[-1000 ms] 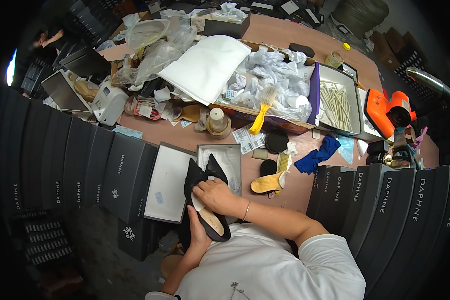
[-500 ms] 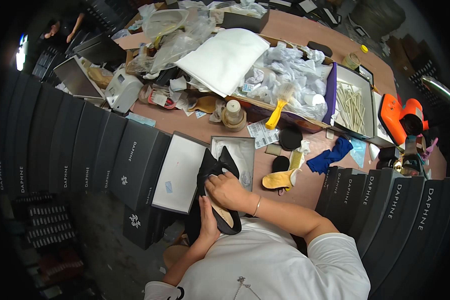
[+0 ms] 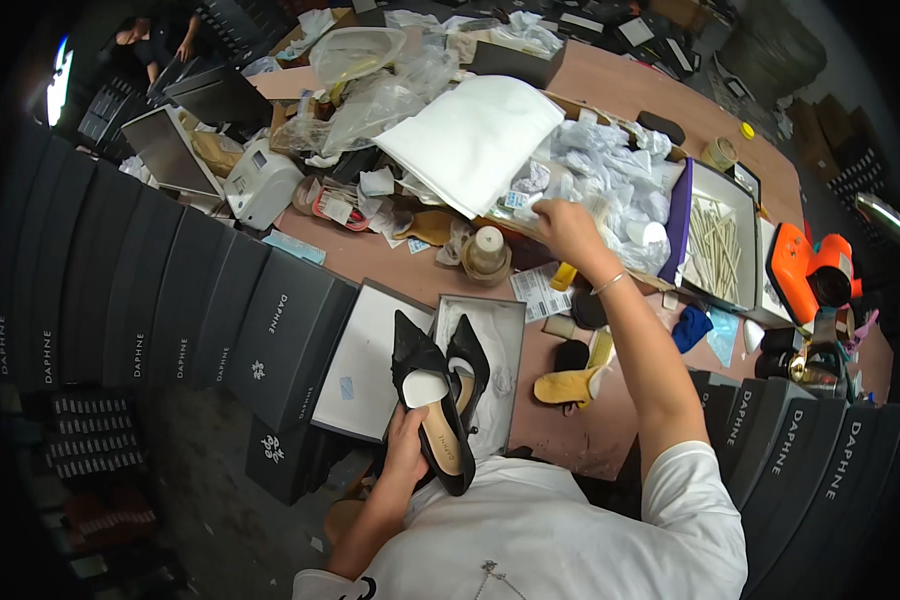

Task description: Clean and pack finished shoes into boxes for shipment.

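My left hand (image 3: 406,447) grips a black pointed high-heeled shoe (image 3: 428,398) by its heel end, a white stuffing wad showing in its toe. A second black shoe (image 3: 469,357) lies beside it, over an open grey shoebox (image 3: 505,315) lined with white paper. My right hand (image 3: 564,229) is stretched far across the table, fingers on the heap of crumpled white tissue paper (image 3: 610,178). A thin bracelet sits on that wrist.
The box lid (image 3: 368,360) lies left of the shoebox. Black shoeboxes (image 3: 170,300) are stacked at left and right. An open box of sticks (image 3: 715,235), an orange tool (image 3: 805,280), a yellow shoe insert (image 3: 570,385), a tape roll (image 3: 487,255) and plastic bags (image 3: 370,80) crowd the table.
My right hand has left the shoe and reached forward to the tissue paper pile. My left hand still holds the shoe over the box.
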{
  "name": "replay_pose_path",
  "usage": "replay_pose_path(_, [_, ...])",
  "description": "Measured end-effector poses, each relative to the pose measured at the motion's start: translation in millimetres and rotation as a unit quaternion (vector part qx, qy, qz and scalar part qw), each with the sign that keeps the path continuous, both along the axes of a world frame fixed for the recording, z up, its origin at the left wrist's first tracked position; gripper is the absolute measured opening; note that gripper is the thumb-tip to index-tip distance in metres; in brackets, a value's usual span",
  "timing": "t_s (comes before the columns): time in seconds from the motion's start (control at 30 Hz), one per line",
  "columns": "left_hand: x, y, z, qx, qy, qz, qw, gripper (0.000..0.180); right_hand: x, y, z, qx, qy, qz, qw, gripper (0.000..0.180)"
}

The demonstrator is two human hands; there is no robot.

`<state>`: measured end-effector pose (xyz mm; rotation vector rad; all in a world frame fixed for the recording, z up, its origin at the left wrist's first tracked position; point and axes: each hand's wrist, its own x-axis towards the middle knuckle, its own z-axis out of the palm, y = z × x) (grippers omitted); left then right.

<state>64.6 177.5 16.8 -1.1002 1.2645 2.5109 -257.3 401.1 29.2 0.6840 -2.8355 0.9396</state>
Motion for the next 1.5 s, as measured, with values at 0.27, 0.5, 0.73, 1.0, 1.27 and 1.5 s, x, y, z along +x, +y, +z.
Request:
replay_pose_path(0.27, [-26, -9, -19, -0.02, -0.048, 0.004, 0.999, 0.046, -136, -37, -95, 0.293, 0.17, 0.039, 0.94, 0.01])
replay_pose_path(0.5, [-28, -9, -29, -0.021, -0.08, 0.007, 0.997, 0.044, -137, -21, -118, 0.222, 0.221, 0.038, 0.949, 0.013])
replay_pose_path(0.73, [-29, -11, -13, 0.104, -0.036, -0.018, 0.994, 0.047, -80, 46, -34, -0.037, -0.006, -0.175, 0.984, 0.03])
replay_pose_path(1.0, [-21, 9, 20, 0.188, 0.036, 0.033, 0.981, 0.054, 127, 6, 7, -0.377, -0.269, -0.023, 0.886, 0.012])
replay_pose_path(1.27, [19, 21, 6, 0.089, 0.076, 0.032, 0.993, 0.051, 247, -74, 20, -0.107, -0.076, 0.185, 0.974, 0.023])
replay_pose_path(1.5, [39, 31, -6, -0.071, 0.043, 0.076, 0.994, 0.087, 247, -124, 17, -0.021, 0.036, 0.115, 0.992, 0.073])
